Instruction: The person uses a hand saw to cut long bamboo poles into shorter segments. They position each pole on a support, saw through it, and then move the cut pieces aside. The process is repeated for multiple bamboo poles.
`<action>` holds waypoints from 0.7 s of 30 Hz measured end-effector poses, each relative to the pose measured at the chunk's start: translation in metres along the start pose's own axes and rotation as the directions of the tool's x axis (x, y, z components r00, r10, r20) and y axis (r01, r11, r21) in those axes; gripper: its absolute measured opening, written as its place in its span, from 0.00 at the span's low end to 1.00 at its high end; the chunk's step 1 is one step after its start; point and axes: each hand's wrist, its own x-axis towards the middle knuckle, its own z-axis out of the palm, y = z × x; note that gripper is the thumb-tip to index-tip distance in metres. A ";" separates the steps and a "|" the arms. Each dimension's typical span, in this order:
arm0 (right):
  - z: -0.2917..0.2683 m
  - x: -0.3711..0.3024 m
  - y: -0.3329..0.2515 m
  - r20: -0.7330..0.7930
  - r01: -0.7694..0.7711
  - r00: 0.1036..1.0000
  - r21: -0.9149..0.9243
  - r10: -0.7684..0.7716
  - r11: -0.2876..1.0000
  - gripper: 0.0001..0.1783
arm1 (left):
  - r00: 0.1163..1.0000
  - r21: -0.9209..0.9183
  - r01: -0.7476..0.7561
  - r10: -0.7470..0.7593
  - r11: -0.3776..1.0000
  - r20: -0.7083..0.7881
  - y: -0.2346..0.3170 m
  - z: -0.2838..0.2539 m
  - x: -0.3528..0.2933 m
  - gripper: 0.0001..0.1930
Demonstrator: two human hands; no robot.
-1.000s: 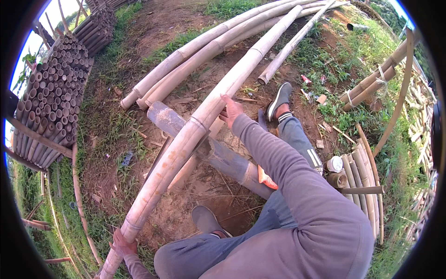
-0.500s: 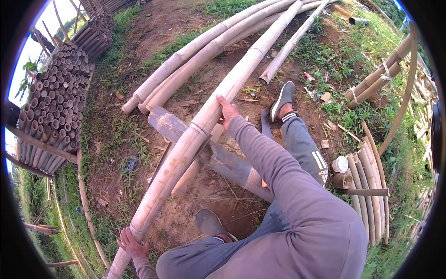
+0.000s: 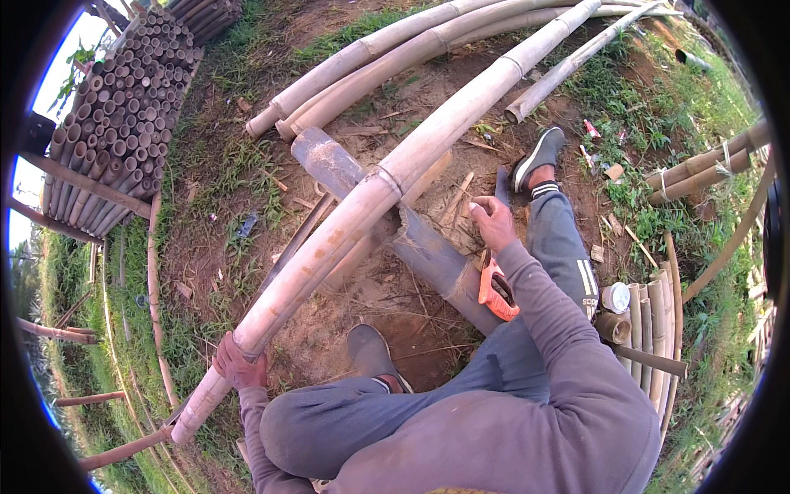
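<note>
A long pale bamboo pole point(image 3: 329, 239) runs diagonally from the lower left to the far upper right. It lies across a thicker grey bamboo log point(image 3: 432, 247) on the ground. My left hand point(image 3: 240, 362) is wrapped round the pole near its lower end. My right hand point(image 3: 495, 226) is off the pole, to its right, with loosely bent fingers and nothing visible in them. Just below that hand is an orange saw-like handle point(image 3: 497, 290), beside the log and my leg. A flat grey blade point(image 3: 502, 184) shows beyond my right hand; its link to the handle is hidden.
Several bamboo poles point(image 3: 370, 82) lie at the far side. At the left is a large stack of cut bamboo point(image 3: 115, 115). Upright bamboo pieces with a white-lidded cup point(image 3: 615, 297) stand at the right. Tied bamboo rails point(image 3: 708, 169) and my shoes point(image 3: 539, 156) are also around.
My right hand has let go of the pole and moved right and down toward the orange handle. My left hand still grips the pole, whose lower end has come into view.
</note>
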 end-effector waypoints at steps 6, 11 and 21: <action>0.029 0.013 -0.008 0.081 -0.137 0.989 0.171 0.124 0.976 0.28 | 1.000 0.051 0.002 -0.003 0.999 0.027 -0.027 0.017 -0.002 0.49; 0.070 0.076 -0.063 0.124 -0.331 0.938 0.607 0.325 0.723 0.55 | 0.986 0.030 -0.013 0.008 0.999 0.165 -0.022 0.005 -0.004 0.45; 0.070 0.115 -0.126 0.105 -0.144 0.982 0.956 0.159 0.256 0.43 | 0.953 0.127 -0.061 0.096 0.990 -0.287 -0.029 -0.080 -0.072 0.44</action>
